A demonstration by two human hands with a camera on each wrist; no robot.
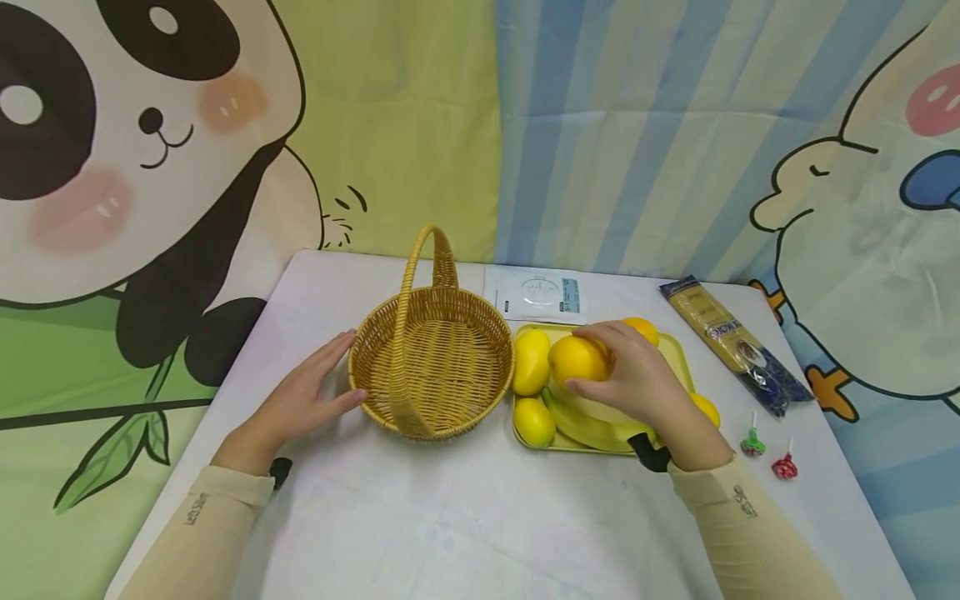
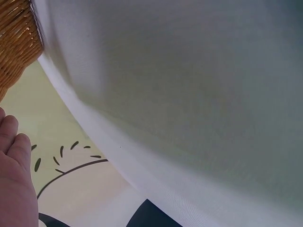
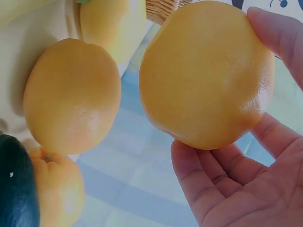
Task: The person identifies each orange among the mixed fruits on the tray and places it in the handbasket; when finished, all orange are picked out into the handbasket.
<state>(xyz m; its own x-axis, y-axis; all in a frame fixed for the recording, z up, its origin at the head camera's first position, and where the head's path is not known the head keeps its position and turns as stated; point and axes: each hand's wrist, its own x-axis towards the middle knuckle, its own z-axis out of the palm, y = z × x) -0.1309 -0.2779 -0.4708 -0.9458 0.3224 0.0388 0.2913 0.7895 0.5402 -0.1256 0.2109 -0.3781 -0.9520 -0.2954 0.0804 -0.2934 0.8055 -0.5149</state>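
Note:
My right hand point(image 1: 637, 367) holds a round orange point(image 1: 577, 358) between thumb and fingertips, above the yellow tray point(image 1: 682, 358). The right wrist view shows the same orange point(image 3: 206, 75) raised, apart from another orange fruit point(image 3: 73, 97). On the tray lie a banana point(image 1: 592, 429), a yellow mango-like fruit point(image 1: 532, 362), a lemon-like fruit point(image 1: 534, 422) and more orange fruit point(image 1: 642, 330); my right hand hides part of it. At the left side of the woven basket point(image 1: 502, 333), my left hand point(image 1: 300, 400) touches the rim with fairly straight fingers. The basket holds nothing.
Behind the tray lies a flat white packet point(image 1: 540, 296). A gold and blue packet point(image 1: 723, 333) lies at the right, with a green lollipop point(image 1: 752, 442) and a red one point(image 1: 785, 465) nearer. A dark green object point(image 3: 16, 184) shows beside the fruit.

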